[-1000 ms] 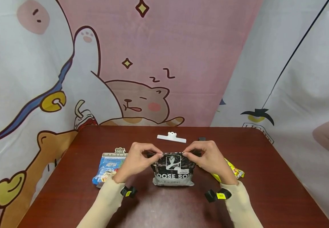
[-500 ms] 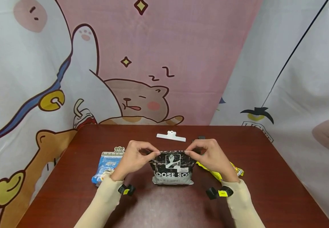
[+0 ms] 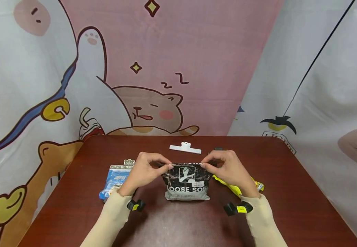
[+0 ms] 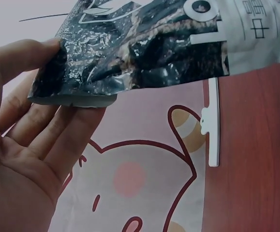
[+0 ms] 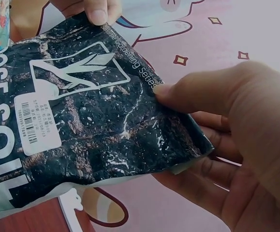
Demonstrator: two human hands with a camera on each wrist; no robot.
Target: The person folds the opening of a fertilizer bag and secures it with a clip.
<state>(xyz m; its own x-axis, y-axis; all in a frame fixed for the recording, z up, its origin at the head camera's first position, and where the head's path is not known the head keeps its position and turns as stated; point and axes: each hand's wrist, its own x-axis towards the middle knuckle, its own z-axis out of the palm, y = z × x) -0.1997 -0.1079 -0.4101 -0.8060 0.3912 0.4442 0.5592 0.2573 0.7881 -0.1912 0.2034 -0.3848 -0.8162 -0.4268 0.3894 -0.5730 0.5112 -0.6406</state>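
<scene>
A black and white bag of soil [image 3: 187, 187], lettered "LOOSE SOIL", stands upright on the table in the middle of the head view. My left hand [image 3: 146, 172] pinches the left end of its top edge between thumb and fingers. At the right end of that edge, my right hand [image 3: 229, 171] pinches it the same way. The top looks folded over; in the right wrist view the bag [image 5: 96, 111] shows a white barcode label, with the thumb [image 5: 193, 92] on its front and the other fingers behind.
Behind the bag lies a white clip [image 3: 185, 148]. To the left is a blue packet [image 3: 115, 181] with a clip on its top. A yellow packet [image 3: 232, 188] is partly hidden by my right hand, near a small dark object [image 3: 218, 149]. A printed cloth hangs beyond the table.
Both hands have risen very slightly and the fold line sits a touch higher in view, with the grip on the bag's top kept. The view has shifted a little.
</scene>
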